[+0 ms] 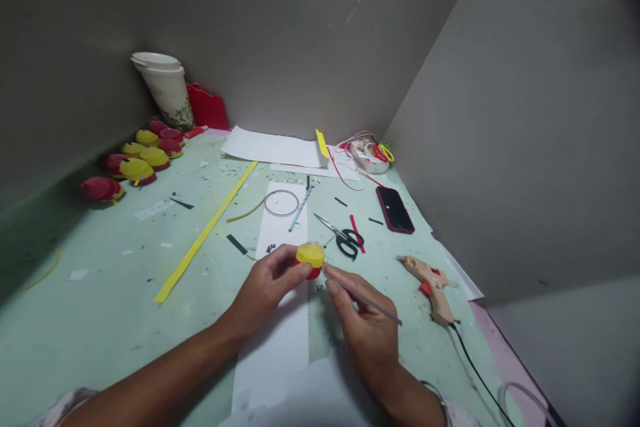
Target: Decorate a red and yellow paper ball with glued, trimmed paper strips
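Observation:
My left hand (pixel 267 290) pinches a small round piece (pixel 311 255) between thumb and fingers. The piece has a ridged yellow top and a red lower part. Close against its right side, my right hand (pixel 367 320) grips a thin greyish stick (pixel 370 301) like a pen. The stick's tip is at the edge of the piece; whether it touches cannot be made out. Just beyond the hands lie black-handled scissors (pixel 345 237). Under the left hand runs a white paper strip (pixel 280 347), with a thin ring (pixel 281 203) and a pale blue patterned stick (pixel 300 208) farther up.
Several red and yellow domed pieces (pixel 137 170) stand at the left by a white lidded cup (pixel 165 87). A long yellow strip (pixel 207 230) crosses the left side. At the right lie a phone (pixel 395 209) and a corded glue gun (pixel 430 283). Grey walls enclose the table.

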The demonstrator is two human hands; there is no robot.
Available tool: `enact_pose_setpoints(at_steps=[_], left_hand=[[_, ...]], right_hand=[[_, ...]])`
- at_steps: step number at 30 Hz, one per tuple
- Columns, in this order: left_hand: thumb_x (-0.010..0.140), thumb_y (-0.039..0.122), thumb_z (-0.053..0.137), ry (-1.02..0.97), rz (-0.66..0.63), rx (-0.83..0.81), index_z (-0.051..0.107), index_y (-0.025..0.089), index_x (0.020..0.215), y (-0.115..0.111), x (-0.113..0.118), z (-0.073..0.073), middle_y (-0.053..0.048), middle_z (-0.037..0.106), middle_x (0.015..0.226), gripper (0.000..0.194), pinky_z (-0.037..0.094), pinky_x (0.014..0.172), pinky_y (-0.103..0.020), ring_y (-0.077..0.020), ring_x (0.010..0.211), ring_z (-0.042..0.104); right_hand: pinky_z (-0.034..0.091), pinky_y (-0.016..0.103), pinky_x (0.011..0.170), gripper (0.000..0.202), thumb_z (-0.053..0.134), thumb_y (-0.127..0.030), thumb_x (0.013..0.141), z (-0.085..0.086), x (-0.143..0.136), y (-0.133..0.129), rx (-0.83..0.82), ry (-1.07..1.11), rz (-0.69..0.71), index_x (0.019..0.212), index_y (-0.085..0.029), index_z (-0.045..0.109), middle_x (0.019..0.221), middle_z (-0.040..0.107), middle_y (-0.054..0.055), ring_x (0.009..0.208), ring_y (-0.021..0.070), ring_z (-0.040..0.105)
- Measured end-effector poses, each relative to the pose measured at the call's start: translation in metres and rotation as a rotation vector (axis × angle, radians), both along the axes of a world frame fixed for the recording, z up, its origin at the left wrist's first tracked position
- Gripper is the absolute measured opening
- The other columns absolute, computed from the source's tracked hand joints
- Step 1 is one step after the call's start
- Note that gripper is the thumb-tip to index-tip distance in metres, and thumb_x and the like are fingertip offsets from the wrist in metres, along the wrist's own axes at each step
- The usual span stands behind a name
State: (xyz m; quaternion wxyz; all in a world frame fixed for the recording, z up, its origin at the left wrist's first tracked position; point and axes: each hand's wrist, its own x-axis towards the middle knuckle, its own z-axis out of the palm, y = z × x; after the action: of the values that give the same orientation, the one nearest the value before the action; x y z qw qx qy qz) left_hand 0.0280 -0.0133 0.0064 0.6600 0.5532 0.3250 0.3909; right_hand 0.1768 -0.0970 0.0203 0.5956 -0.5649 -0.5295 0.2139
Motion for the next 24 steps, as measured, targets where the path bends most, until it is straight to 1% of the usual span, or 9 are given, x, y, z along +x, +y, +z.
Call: enact_pose_setpoints(at_steps=[6, 14, 19, 24], left_hand=[[0.086, 0.037, 0.068, 0.015, 0.011, 0.0, 0.07, 0.02, 0.097, -0.001, 0.001, 0.001, -0.006, 0.071, 0.097, 0.021, 0.045, 0.089, -0.037, -0.024, 0.095, 0.062], [0.087, 0.039, 0.065, -0.02, 0.019, -0.002, 0.069, 0.02, 0.094, -0.002, 0.001, -0.001, -0.006, 0.069, 0.096, 0.021, 0.044, 0.089, -0.038, -0.0244, 0.094, 0.06], [0.089, 0.039, 0.063, -0.006, 0.015, -0.014, 0.068, 0.02, 0.094, -0.003, 0.001, -0.001, -0.006, 0.068, 0.095, 0.02, 0.043, 0.09, -0.038, -0.0247, 0.096, 0.06], [0.087, 0.039, 0.066, 0.006, 0.02, 0.006, 0.069, 0.02, 0.096, -0.003, 0.001, 0.003, -0.006, 0.07, 0.096, 0.021, 0.045, 0.087, -0.037, -0.0241, 0.094, 0.061]], right_hand=[[0.06, 0.035, 0.091, 0.023, 0.068, -0.019, 0.085, -0.001, 0.001, 0.0, 0.008, -0.022, 0.003, 0.102, -0.03, 0.079, 0.103, 0.079, 0.001, 0.096, 0.0206, 0.075], [0.061, 0.032, 0.087, 0.021, 0.066, -0.02, 0.087, 0.008, 0.003, 0.002, -0.032, 0.031, 0.027, 0.1, -0.027, 0.08, 0.1, 0.08, 0.003, 0.096, 0.0204, 0.075], [0.061, 0.033, 0.087, 0.022, 0.066, -0.018, 0.085, 0.008, 0.002, 0.003, 0.014, 0.002, 0.028, 0.1, -0.028, 0.08, 0.098, 0.08, 0.003, 0.094, 0.0209, 0.075], [0.06, 0.033, 0.09, 0.027, 0.066, -0.015, 0.087, 0.005, 0.002, 0.001, 0.049, -0.067, 0.046, 0.105, -0.031, 0.078, 0.103, 0.079, 0.001, 0.096, 0.0196, 0.074]])
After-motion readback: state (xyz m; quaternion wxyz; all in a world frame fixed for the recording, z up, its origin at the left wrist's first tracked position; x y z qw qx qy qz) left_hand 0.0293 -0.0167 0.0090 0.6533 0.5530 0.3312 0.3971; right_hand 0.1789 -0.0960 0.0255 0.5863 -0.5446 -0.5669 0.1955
